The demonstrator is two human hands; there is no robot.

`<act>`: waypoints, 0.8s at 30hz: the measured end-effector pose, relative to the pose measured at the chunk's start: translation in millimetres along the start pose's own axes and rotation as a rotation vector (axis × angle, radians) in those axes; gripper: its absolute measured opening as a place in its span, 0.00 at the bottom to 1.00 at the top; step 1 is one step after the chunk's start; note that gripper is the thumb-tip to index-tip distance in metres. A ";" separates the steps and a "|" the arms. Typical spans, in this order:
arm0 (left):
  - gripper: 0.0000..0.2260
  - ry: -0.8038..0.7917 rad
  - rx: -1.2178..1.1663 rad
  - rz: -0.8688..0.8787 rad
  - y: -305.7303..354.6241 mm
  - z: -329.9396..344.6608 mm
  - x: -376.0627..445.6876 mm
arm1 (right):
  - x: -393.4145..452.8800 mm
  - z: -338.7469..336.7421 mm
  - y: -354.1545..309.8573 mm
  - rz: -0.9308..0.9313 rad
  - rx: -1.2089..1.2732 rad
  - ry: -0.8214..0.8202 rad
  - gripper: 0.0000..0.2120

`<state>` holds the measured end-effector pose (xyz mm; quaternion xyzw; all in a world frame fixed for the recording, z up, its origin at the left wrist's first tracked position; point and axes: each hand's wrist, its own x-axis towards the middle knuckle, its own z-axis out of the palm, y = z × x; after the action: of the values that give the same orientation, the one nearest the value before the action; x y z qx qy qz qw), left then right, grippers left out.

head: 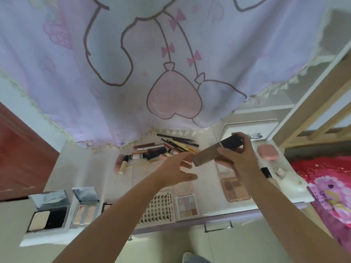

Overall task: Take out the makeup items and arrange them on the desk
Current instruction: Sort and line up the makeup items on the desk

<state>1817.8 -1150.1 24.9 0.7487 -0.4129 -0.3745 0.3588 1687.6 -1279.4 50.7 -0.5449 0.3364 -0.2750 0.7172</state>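
Note:
My right hand (237,158) grips a long brown bottle with a black cap (210,151), held tilted above the white desk (106,179). My left hand (176,168) hovers just left of the bottle's lower end, fingers spread, holding nothing. Behind them lies a heap of pencils, tubes and lipsticks (161,149). Along the front edge sit an open powder compact (47,213), a second open compact (85,207), a false-lash card (157,209), a pastel eyeshadow palette (187,206) and a brown palette (235,189).
A lilac cartoon-print curtain (152,63) hangs over the back of the desk. A pink case (267,152) and a white box (248,130) sit at the right. A red bedspread (326,179) and wooden bed frame (313,103) lie beyond the right edge.

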 end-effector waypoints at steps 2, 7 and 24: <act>0.22 0.099 0.035 0.085 5.9 -2.3 -3.6 | -4.5 10.3 -7.4 0.034 -0.006 -0.029 0.18; 0.16 0.202 0.281 0.147 17.2 -24.7 -17.6 | -12.1 29.5 -32.7 0.007 -0.490 -0.260 0.12; 0.17 0.336 1.156 0.506 110.1 -76.7 -6.1 | 29.6 21.9 -147.1 -0.031 -1.217 -0.820 0.10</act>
<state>1842.8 -1171.3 155.2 0.7492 -0.6493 0.1262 0.0351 1719.1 -1326.3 191.4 -0.9106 0.1262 0.1763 0.3519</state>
